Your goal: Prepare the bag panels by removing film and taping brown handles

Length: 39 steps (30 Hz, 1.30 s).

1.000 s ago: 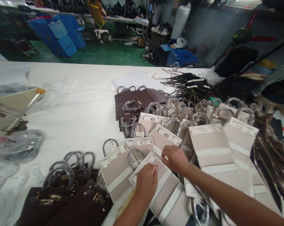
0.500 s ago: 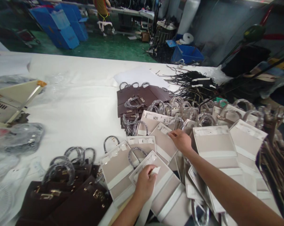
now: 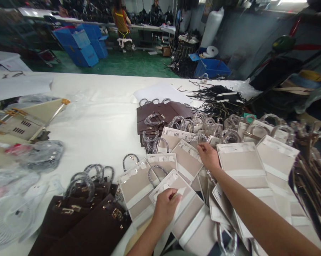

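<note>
My left hand (image 3: 166, 206) is closed around a white strip (image 3: 168, 227) that trails down toward my body. Below and beside it lies an opened beige bag panel (image 3: 194, 217) with a white band across it. My right hand (image 3: 208, 156) reaches farther out, its fingertips pinched together at the upper right edge of another beige panel (image 3: 186, 160). Whatever is between those fingertips is too small to make out. A bag handle (image 3: 199, 138) wrapped in clear plastic sits just behind the right fingertips. More beige panels (image 3: 240, 160) overlap to the right.
Dark brown bags (image 3: 91, 220) with wrapped handles lie front left, and others (image 3: 160, 113) behind the beige pile. Black cords (image 3: 216, 97) spread at the back. A white fan (image 3: 11, 220) and plastic-wrapped items (image 3: 47, 154) occupy the left. A person (image 3: 121, 21) is across the room.
The view has tilted up and turned slightly left. My right fingertips have shifted up and right along the far panel's edge. My left hand still grips the white strip.
</note>
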Each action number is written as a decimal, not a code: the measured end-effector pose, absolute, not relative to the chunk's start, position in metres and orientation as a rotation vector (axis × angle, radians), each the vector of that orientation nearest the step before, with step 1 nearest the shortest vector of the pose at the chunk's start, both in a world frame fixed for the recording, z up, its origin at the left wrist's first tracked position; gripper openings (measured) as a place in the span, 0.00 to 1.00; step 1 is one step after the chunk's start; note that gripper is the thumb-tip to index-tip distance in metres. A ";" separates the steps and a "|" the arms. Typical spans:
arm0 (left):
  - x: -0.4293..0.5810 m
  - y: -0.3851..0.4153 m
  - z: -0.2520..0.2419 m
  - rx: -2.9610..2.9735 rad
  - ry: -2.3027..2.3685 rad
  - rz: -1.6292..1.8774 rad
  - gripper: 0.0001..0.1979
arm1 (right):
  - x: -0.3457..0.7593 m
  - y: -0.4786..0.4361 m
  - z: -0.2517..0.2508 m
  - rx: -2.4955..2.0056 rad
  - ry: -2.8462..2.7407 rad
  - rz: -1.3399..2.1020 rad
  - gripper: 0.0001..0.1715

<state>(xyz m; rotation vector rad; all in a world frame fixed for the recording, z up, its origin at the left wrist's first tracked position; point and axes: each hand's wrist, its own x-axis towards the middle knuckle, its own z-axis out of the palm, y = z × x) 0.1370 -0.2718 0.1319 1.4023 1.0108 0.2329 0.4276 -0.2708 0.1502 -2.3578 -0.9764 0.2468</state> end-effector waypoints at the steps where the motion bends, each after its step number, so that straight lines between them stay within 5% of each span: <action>1: 0.136 -0.273 0.134 1.405 1.024 0.244 0.10 | 0.418 -0.278 0.157 -2.281 -1.038 0.341 0.17; 7: 0.136 -0.280 0.141 1.528 1.025 0.301 0.08 | 0.338 -0.326 0.189 -1.812 -1.796 0.894 0.12; 18: 0.128 -0.289 0.157 2.250 0.896 0.164 0.10 | 0.302 -0.321 0.233 -1.988 -2.519 0.505 0.05; 22: 0.129 -0.282 0.154 2.288 0.903 0.120 0.09 | 0.297 -0.315 0.225 -1.946 -2.595 0.554 0.11; 29: 0.127 -0.281 0.141 2.295 0.702 0.322 0.14 | 0.359 -0.283 0.184 -2.275 -2.040 0.554 0.11; 39: 0.134 -0.282 0.088 1.829 0.946 0.118 0.08 | 0.423 -0.204 0.139 -2.453 -1.336 0.385 0.12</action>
